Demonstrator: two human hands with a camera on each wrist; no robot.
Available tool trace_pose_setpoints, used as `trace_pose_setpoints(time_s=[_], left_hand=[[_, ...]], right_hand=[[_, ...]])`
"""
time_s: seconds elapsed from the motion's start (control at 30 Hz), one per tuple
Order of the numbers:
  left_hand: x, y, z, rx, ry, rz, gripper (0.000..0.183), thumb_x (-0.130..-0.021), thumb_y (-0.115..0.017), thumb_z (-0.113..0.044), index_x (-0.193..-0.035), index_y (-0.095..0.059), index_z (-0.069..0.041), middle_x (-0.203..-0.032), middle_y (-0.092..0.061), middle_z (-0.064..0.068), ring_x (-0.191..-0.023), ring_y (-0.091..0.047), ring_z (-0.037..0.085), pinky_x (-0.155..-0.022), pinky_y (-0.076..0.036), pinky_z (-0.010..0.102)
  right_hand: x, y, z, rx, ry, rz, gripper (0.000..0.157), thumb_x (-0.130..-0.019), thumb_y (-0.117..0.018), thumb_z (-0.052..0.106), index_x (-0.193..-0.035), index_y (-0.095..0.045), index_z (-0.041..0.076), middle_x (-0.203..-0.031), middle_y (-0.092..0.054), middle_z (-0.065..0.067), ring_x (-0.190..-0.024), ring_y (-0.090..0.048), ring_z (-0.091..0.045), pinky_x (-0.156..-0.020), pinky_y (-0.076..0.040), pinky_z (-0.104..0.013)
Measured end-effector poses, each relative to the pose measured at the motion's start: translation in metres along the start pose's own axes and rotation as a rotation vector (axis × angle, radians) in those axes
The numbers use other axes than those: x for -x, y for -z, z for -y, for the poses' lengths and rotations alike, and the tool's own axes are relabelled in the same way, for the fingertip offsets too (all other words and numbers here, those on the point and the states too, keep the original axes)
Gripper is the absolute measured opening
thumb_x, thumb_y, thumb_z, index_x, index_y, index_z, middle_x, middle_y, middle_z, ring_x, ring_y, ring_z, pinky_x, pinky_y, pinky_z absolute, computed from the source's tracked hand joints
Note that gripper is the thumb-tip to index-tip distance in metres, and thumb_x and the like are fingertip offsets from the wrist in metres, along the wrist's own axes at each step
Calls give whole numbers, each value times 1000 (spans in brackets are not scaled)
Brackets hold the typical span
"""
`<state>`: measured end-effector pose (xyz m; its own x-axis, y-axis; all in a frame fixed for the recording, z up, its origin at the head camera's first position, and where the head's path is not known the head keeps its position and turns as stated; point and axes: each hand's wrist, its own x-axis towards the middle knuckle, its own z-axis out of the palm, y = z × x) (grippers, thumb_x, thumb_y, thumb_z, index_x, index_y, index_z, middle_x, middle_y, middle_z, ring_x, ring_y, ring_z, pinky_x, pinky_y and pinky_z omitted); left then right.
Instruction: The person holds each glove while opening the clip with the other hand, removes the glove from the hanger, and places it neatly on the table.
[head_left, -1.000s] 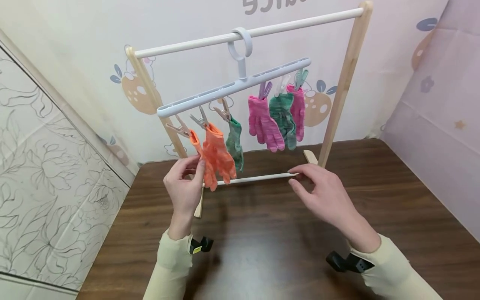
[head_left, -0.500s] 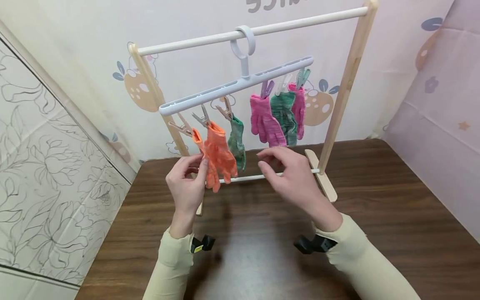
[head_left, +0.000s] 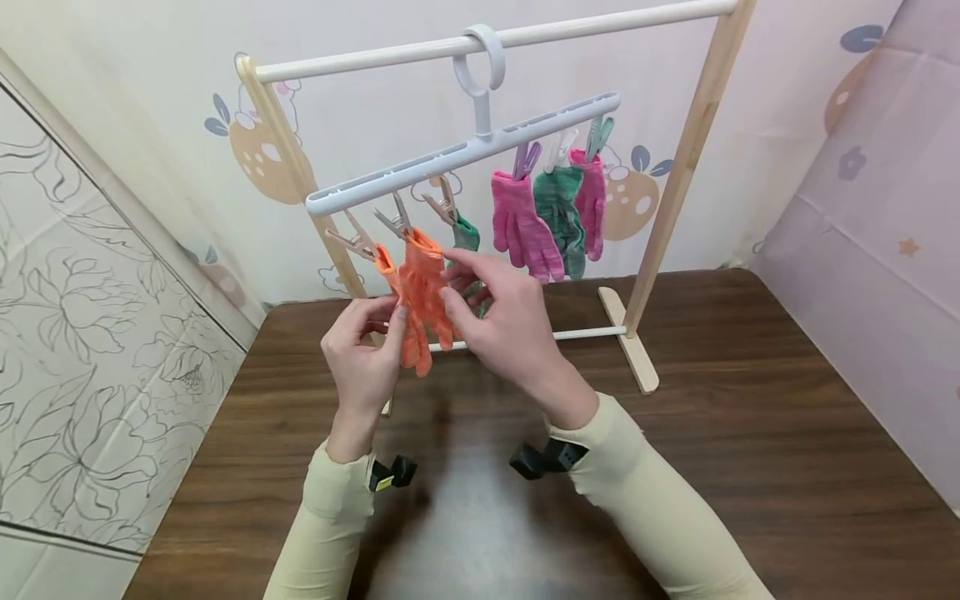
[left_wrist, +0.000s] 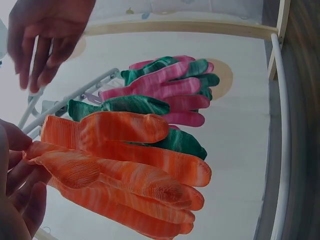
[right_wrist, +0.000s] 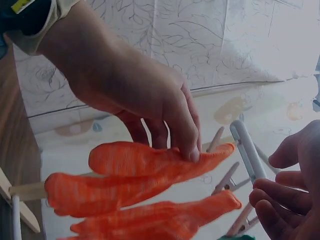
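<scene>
My left hand point(head_left: 363, 342) pinches the outer orange glove point(head_left: 412, 340) between thumb and fingers, just below its cuff. That glove hangs from a peg point(head_left: 354, 237) at the near end of a pale blue hanger point(head_left: 420, 169). Beside it hangs a second orange glove point(head_left: 426, 279), and my right hand point(head_left: 506, 317) is close to its cuff with fingers loosely bent. In the right wrist view my right hand point(right_wrist: 290, 185) looks apart from the gloves, holding nothing. A green glove point(head_left: 467, 234) behind is partly hidden by my right hand.
The hanger hooks over the white top rail point(head_left: 607, 25) of a wooden rack. Pink gloves point(head_left: 525, 225) and another green glove point(head_left: 561, 217) hang pegged at its far end. The rack's foot point(head_left: 630, 342) stands on a dark wood table point(head_left: 735, 417), against a printed cloth backdrop.
My right hand has moved left from the rack's right side to beside the second orange glove. My left hand still pinches the outer orange glove. The view has shifted slightly.
</scene>
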<state>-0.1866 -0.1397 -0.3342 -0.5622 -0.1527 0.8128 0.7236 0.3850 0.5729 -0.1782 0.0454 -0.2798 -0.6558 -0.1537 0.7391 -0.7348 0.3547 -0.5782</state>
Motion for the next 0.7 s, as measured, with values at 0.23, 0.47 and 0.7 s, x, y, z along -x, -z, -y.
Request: trace_pose_setpoints(time_s=[0.23, 0.47, 0.7], left_hand=[[1, 0, 3, -5, -40, 0, 9, -87, -76, -7, -94, -76, -2, -86, -73, 7, -70, -64, 16, -65, -53, 22], [1, 0, 1, -36, -78, 9, 7, -87, -73, -8, -91, -76, -3, -82, -71, 4, -69, -64, 16, -62, -55, 33], [2, 1, 3, -46, -118, 5, 5, -86, -70, -5, -84, -74, -7, -77, -68, 2, -69, -62, 16, -63, -53, 30]], right_hand=[[-22, -18, 9, -11, 73, -3, 36, -88, -72, 11, -122, -67, -2, -103, -69, -10, -91, -64, -17, -75, -56, -28], [-40, -34, 17, 70, 80, 32, 39, -89, -74, 18, -123, -67, 1, -105, -68, -8, -83, -58, -18, -70, -48, -26], [-50, -51, 21, 169, 64, 14, 39, -87, -77, 22, -120, -69, 4, -112, -69, -7, -104, -61, -17, -83, -50, -25]])
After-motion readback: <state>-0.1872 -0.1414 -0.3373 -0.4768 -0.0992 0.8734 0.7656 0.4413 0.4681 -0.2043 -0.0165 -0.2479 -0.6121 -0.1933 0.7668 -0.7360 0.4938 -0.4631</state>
